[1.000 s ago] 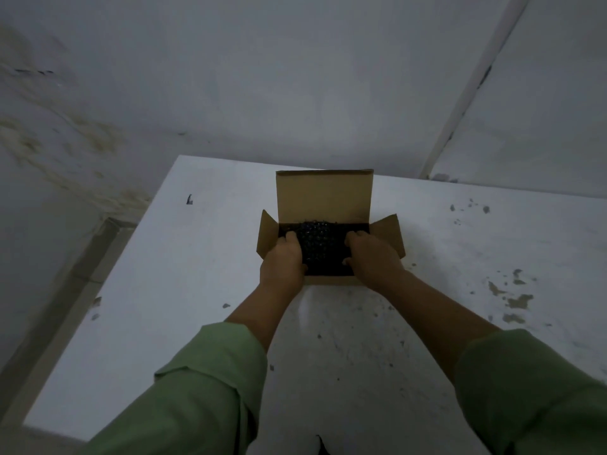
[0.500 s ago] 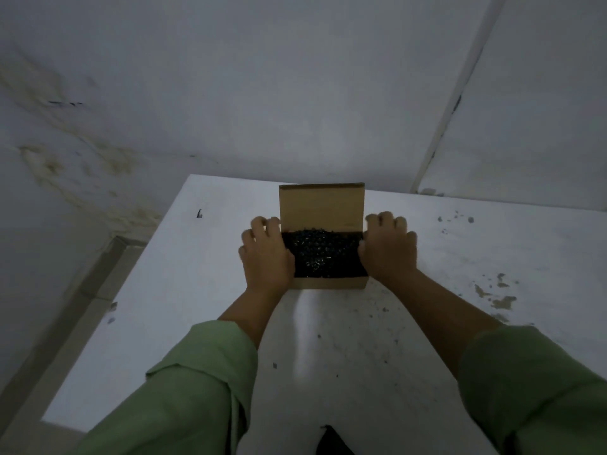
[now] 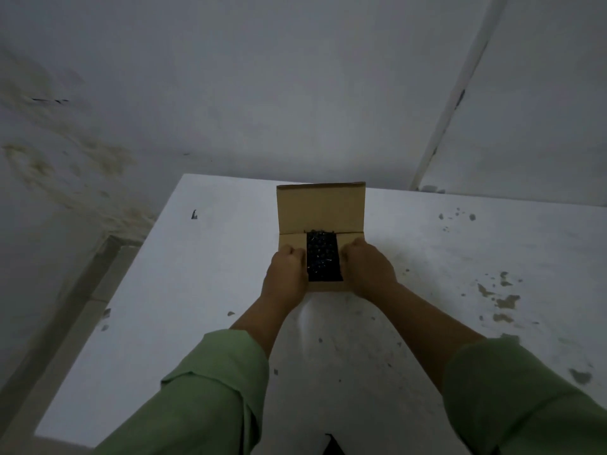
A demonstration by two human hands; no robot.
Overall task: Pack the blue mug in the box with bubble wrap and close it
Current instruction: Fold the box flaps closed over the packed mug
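Observation:
A small brown cardboard box [image 3: 321, 208] stands on the white table [image 3: 203, 290], its back lid flap upright. Dark bubble wrap [image 3: 322, 257] fills the strip of the box still showing; the blue mug itself is hidden under it. My left hand [image 3: 285, 274] presses the left side flap down over the box. My right hand [image 3: 368, 269] holds the right side flap down the same way. Both flaps lie folded inward, with a gap between them.
The table's left edge runs diagonally near a stained wall and floor. Paint chips and dark specks [image 3: 502, 300] mark the tabletop on the right. A white wall and a corner post [image 3: 450, 103] rise behind the table.
Both hands moved from outside the box sides to on top of it, folding the two side flaps inward. The visible bubble wrap has narrowed to a strip.

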